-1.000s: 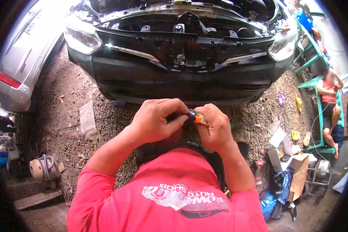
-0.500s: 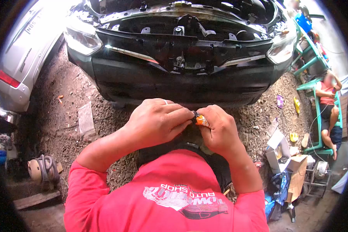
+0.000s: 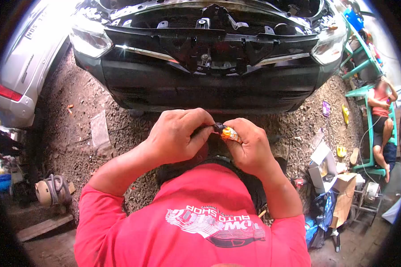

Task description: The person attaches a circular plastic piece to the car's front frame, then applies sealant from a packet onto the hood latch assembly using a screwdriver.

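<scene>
My left hand [image 3: 180,135] is closed, its thumb and fingers pinching the end of a small dark piece [image 3: 218,128]. That piece sticks out of an orange and white wrapper [image 3: 230,134]. Around the wrapper, the fingers of my right hand [image 3: 248,144] are pressed together. Both hands meet above my lap, just below the front bumper [image 3: 209,92] of a black car. What exactly the dark piece is cannot be made out.
A silver vehicle [image 3: 20,80] stands at the left. On the right a person [image 3: 381,120] sits on a green chair [image 3: 365,151]. An open white box [image 3: 321,167], brown cardboard [image 3: 344,196] and a blue bag [image 3: 323,211] lie nearer. A coiled hose [image 3: 57,189] is at the lower left.
My left fingers have shifted slightly back from the wrapper, so more of the dark piece shows between the hands. The view has tilted a little, and the car sits slightly higher.
</scene>
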The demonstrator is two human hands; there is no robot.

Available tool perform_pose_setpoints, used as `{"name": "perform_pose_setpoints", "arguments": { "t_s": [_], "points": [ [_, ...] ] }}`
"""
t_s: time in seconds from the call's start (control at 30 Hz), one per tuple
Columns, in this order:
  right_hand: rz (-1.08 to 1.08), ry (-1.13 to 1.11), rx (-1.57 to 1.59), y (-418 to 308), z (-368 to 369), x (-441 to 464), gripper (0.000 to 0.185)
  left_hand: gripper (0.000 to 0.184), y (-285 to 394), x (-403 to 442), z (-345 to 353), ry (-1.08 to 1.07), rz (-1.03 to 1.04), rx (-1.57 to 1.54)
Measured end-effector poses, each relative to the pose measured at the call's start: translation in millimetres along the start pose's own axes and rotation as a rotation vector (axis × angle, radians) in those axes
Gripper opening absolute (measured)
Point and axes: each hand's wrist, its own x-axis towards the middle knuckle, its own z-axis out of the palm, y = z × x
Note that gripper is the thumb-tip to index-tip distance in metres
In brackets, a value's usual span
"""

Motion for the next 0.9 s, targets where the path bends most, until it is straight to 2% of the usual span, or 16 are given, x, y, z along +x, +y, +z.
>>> {"name": "perform_pose_setpoints", "arguments": {
  "t_s": [0.1,0.17,0.37,0.57,0.83,0.9],
  "points": [
    [0.055,-0.023,0.047,-1.3,-1.9,-3.1,0.024,0.013,-3.7,-3.8,5.1,0.055,-0.066,-0.135],
    [0.091,-0.047,0.097,1.7,-2.1,-5.9,0.024,0.013,-3.6,-6.2,5.3,0.009,-0.198,-0.328],
    [0.163,-0.041,0.224,-0.6,-1.5,-5.7,0.019,0.014,-12.3,-14.8,16.2,-0.019,-0.422,-0.686],
    [0.206,0.006,0.238,2.1,5.9,-8.4,0.016,0.012,-15.7,-18.5,30.5,0.115,-0.431,-0.862],
    [0.256,0.023,0.241,11.4,7.7,-16.1,0.025,0.014,-28.5,-20.7,40.1,0.148,-0.459,-0.958],
    [0.257,-0.050,0.253,17.8,6.9,-19.4,0.028,0.014,-29.8,-21.6,39.7,0.129,-0.472,-0.975]
  ]
}}
